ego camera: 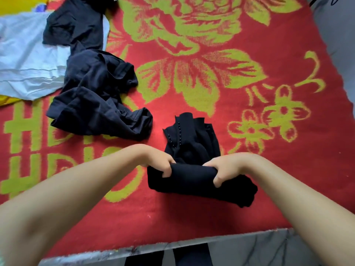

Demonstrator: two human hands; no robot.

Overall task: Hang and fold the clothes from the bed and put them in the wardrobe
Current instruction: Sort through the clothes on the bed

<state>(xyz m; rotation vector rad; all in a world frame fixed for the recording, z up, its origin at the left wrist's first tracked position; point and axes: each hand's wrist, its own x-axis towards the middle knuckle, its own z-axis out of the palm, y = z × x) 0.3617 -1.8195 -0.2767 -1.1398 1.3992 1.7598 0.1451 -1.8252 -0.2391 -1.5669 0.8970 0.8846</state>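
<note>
Both forearms reach in from the near edge; the left hand (161,162) and right hand (221,169) each curl their fingers round the rolled fold of a black garment (201,183) on the bed (249,208); open blanket lies to the right; a dark pile (99,96) sits just left.

The fingertips of the left hand (162,162) and right hand (221,170) are buried in the black garment (201,185), so their ends cannot be seen. At ten o'clock the white cloth (25,60) and yellow fabric (7,101) run off the frame's edge.
</note>
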